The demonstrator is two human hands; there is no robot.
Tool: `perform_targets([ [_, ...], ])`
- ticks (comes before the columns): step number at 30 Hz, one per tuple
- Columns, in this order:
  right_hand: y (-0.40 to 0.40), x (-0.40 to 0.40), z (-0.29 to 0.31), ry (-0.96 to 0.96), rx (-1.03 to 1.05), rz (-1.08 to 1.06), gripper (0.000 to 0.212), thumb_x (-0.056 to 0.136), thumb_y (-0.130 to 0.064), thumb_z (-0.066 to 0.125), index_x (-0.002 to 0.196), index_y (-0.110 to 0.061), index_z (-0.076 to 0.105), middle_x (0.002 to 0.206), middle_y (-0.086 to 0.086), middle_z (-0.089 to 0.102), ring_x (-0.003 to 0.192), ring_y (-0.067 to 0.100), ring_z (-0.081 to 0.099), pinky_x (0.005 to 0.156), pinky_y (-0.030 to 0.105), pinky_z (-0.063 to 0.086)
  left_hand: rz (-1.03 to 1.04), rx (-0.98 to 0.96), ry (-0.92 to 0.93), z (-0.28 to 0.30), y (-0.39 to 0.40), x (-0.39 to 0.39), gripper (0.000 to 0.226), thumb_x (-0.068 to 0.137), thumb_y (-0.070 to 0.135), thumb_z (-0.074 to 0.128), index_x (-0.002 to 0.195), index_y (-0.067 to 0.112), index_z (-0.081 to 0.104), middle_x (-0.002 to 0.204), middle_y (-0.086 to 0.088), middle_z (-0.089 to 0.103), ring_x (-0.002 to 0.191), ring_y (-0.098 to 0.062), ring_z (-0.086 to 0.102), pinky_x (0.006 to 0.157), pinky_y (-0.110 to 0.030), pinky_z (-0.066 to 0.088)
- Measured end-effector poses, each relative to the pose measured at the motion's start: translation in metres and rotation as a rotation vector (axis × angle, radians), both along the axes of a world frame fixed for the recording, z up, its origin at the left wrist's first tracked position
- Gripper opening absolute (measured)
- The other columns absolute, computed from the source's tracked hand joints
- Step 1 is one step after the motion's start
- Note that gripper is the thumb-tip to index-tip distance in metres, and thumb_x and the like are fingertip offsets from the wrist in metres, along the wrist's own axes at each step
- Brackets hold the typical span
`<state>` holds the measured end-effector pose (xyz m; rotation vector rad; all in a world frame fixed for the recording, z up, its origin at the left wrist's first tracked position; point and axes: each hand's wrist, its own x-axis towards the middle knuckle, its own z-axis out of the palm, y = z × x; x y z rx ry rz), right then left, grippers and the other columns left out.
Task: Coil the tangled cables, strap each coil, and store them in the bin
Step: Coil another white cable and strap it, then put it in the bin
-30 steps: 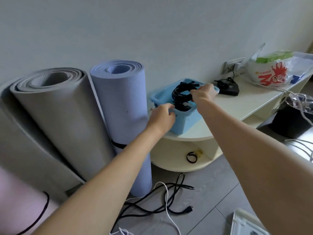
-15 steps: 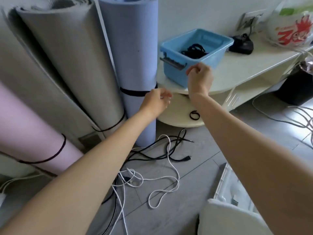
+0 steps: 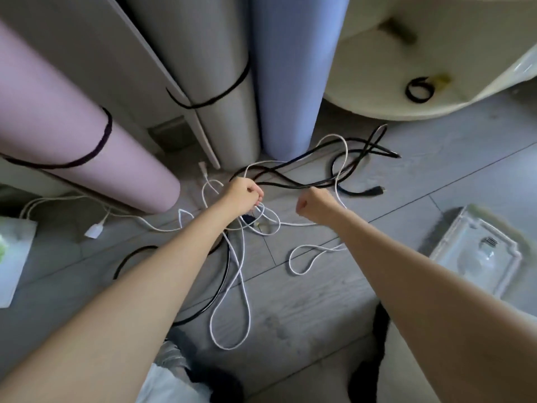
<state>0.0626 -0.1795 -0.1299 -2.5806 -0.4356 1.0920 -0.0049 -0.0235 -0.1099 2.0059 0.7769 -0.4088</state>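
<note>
I am curling my left hand (image 3: 244,194) over the middle of the tangle, fingers bent down where the white cable (image 3: 242,274) loops over itself, though I cannot tell whether I am actually gripping a strand or only touching it. My right hand (image 3: 315,205) is hanging nearby as a closed fist just above the floor, and whether it is holding anything I cannot tell either; the black cable (image 3: 293,186) is running right behind its knuckles. A second ago both hands were up at the blue bin on the shelf top, setting a strapped black coil into it; now I am reaching down to the floor, and the bin is lying out of view above. So I am judging that one coil is stored and I am starting on the next. The white and black cables are crossing each other in front of the rolled mats (image 3: 287,82), so separating them is coming first. A spare black strap (image 3: 420,89) is waiting on the lower shelf (image 3: 377,97).
</note>
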Motion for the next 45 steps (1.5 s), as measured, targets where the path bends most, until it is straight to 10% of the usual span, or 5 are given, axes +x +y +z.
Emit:
perform_targets([
  [8, 0.016, -0.04, -0.064, -0.212, -0.319, 0.452, 0.039, 0.089, -0.009, 0.049, 0.129, -0.009, 0.05, 0.131, 0.012, 0.047, 0.123, 0.029, 0.042, 0.098, 0.036, 0.038, -0.052, -0.002, 0.072, -0.056, 0.005, -0.021, 0.03, 0.082, -0.008, 0.048, 0.073, 0.017, 0.061, 0.101, -0.017, 0.068, 0.095, -0.035, 0.063, 0.088, -0.043, 0.051],
  [14, 0.03, -0.009, -0.006, 0.042, 0.007, 0.275, 0.015, 0.085, -0.017, 0.058, 0.093, -0.007, 0.066, 0.076, 0.007, 0.065, 0.063, 0.017, 0.059, 0.056, 0.021, 0.044, -0.453, 0.125, 0.126, -0.028, -0.016, -0.018, 0.046, 0.089, 0.012, 0.055, 0.133, 0.018, 0.045, 0.128, -0.009, 0.051, 0.113, -0.028, 0.053, 0.085, -0.028, 0.04],
  [34, 0.029, -0.041, 0.422, -0.39, 1.266, -0.517, 0.034, 0.088, -0.011, 0.057, 0.055, -0.013, 0.052, 0.049, 0.001, 0.032, 0.031, 0.005, 0.025, 0.034, 0.015, 0.02, 0.038, 0.079, -0.46, 0.288, 0.015, -0.057, 0.024, 0.096, 0.01, 0.042, 0.077, 0.009, 0.056, 0.05, 0.001, 0.063, 0.043, -0.009, 0.052, 0.032, -0.012, 0.037],
  [38, 0.019, -0.043, 0.487, -0.635, 1.474, -0.629, 0.038, 0.088, -0.012, 0.052, 0.051, -0.018, 0.05, 0.045, -0.002, 0.035, 0.039, 0.01, 0.031, 0.044, 0.02, 0.025, 0.023, 0.098, -0.584, 0.33, 0.016, -0.07, 0.044, 0.099, 0.033, 0.038, 0.065, 0.017, 0.061, 0.052, 0.005, 0.059, 0.06, -0.01, 0.049, 0.053, -0.02, 0.035],
  [45, -0.018, -0.052, 0.456, -0.876, 0.202, -0.089, 0.036, 0.089, -0.02, 0.051, 0.123, -0.01, 0.05, 0.12, 0.013, 0.054, 0.111, 0.032, 0.049, 0.085, 0.034, 0.039, -0.04, 0.076, -0.739, 0.376, -0.009, -0.07, 0.035, 0.1, 0.028, 0.037, 0.074, 0.02, 0.059, 0.063, 0.006, 0.045, 0.056, -0.007, 0.04, 0.052, -0.021, 0.031],
])
